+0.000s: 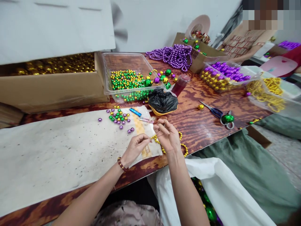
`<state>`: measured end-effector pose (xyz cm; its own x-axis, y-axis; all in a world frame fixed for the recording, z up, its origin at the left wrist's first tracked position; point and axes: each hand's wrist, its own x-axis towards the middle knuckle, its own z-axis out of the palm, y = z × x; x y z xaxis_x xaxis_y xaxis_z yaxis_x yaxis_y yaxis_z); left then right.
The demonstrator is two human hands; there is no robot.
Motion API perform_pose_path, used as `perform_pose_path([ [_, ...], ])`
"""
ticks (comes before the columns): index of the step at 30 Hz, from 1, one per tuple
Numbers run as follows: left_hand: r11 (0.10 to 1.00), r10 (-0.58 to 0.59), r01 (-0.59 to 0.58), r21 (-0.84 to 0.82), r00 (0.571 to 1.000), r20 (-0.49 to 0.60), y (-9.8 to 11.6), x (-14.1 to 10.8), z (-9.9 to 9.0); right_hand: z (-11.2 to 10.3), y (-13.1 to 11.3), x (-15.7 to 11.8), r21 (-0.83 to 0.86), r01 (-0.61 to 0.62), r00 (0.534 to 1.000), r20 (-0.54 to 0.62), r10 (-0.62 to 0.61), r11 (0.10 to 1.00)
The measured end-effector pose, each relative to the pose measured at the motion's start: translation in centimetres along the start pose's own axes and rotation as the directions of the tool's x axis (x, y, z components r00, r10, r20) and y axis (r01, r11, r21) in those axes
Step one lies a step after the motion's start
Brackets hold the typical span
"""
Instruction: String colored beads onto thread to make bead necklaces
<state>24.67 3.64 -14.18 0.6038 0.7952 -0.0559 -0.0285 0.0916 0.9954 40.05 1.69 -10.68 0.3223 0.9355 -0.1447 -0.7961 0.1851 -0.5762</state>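
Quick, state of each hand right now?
Left hand: closed, pinching at the gold bead strand.
Right hand: partly curled; cannot tell what, if anything, it holds.

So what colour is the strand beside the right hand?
The strand is gold, clearest in the head view.

two hands (pixel 137 146) (pixel 171 138), one bracelet (pixel 120 164), one black bag (pixel 162 101)

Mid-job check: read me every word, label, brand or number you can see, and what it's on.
None can be read.
Yellow strip on the white cloth: faint darker marks, too blurred to read.
Blue stick-like item: any markings too small to tell.
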Motion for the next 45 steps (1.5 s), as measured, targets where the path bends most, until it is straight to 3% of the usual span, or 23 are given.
perform_pose_path([
  [4,0.992,0.028,-0.035,0.119,0.998,0.061,-0.3,-0.4,-0.8,0.3,-0.8,-0.3,0.141,-0.062,0.998,-0.006,0.063,0.988],
  [8,0.983,0.028,-0.047,0.176,0.994,0.106,0.1,-0.2,-1.1,0.5,-0.7,-0.4,0.18,-0.06,0.998,-0.005,0.062,0.982],
  [14,0.998,0.058,-0.057,-0.01,0.997,0.044,1.2,0.3,0.9,0.8,-0.1,-0.5,0.143,-0.012,0.999,-0.034,0.018,0.99],
  [17,0.99,0.108,-0.108,0.089,0.994,0.006,1.6,0.5,1.6,0.8,-0.4,-0.8,0.141,-0.054,0.999,0.015,0.053,0.989],
  [21,0.968,0.172,-0.18,0.175,0.983,0.058,2.1,0.7,1.5,1.3,-1.2,-1.1,0.127,-0.096,0.993,0.086,0.085,0.987],
  [24,0.981,0.156,-0.165,0.105,0.984,0.089,2.5,1.0,0.9,2.0,-1.1,-0.9,0.029,-0.047,0.992,0.117,0.043,0.998],
  [28,0.992,0.125,-0.126,0.019,0.991,0.053,3.8,1.2,-0.9,2.0,0.0,-0.3,-0.216,0.119,0.988,0.118,-0.095,0.969],
  [30,0.991,0.128,-0.128,-0.036,0.992,0.016,4.9,0.9,-2.1,1.6,0.9,0.0,-0.352,0.175,0.982,0.132,-0.137,0.919],
  [33,0.981,0.181,-0.183,-0.07,0.983,-0.036,7.0,0.4,-3.7,1.1,2.5,0.2,-0.573,0.171,0.963,0.27,-0.012,0.802],
  [35,0.977,0.208,-0.21,-0.035,0.976,-0.062,8.4,0.2,-4.5,1.4,3.5,0.1,-0.64,0.208,0.907,0.41,0.099,0.74],
  [37,0.972,0.235,-0.234,0.027,0.97,-0.065,9.5,0.0,-5.2,2.1,4.0,-0.1,-0.637,0.277,0.843,0.521,0.136,0.719],
  [40,0.933,0.3,-0.285,0.222,0.953,-0.038,10.4,-0.2,-6.0,3.2,4.0,-0.3,-0.679,0.349,0.805,0.57,0.163,0.646],
  [42,0.814,0.388,-0.343,0.469,0.922,0.0,10.5,-0.4,-6.4,3.8,3.6,-0.4,-0.751,0.4,0.801,0.565,0.197,0.526],
  [45,0.523,0.464,-0.4,0.753,0.874,0.142,10.1,-0.6,-6.7,4.4,3.0,-0.8,-0.788,0.564,0.779,0.607,0.158,0.246],
])
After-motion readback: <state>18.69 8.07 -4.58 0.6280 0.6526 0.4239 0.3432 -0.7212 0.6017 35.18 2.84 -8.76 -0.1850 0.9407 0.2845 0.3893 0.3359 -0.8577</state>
